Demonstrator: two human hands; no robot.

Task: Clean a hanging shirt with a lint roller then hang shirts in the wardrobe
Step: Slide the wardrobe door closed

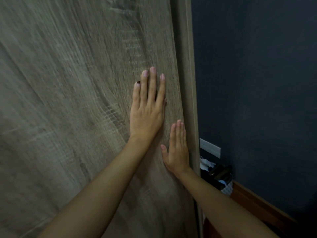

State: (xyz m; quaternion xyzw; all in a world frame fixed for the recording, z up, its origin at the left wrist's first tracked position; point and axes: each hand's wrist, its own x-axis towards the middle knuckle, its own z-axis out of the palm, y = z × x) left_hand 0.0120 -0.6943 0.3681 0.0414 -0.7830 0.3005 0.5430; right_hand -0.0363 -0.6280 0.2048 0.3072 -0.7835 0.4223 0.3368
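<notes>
Both hands flat, fingers spread, grasping nothing: left hand (pixel 146 109) above, right hand (pixel 176 148) below, palms on wardrobe door (pixel 68 100) (near its right edge). No shirt or roller visible; progress indeterminable, likely door-handling step.

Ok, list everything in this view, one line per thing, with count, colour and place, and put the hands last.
wardrobe door: one, grey-brown wood grain, fills the left and centre of the view.
wardrobe side frame: one, same grey-brown, a vertical strip along the door's right edge.
wall: one, dark blue, on the right.
wall plate: one, white, low on the wall beside the frame; its type cannot be told.
skirting board: one, brown wood, along the wall's foot at lower right.
pile of items: one cluster, black and white, on the floor in the corner; too dark to identify.
left hand: one, flat against the door, fingers up.
right hand: one, flat against the door, below and right of the left.
</notes>
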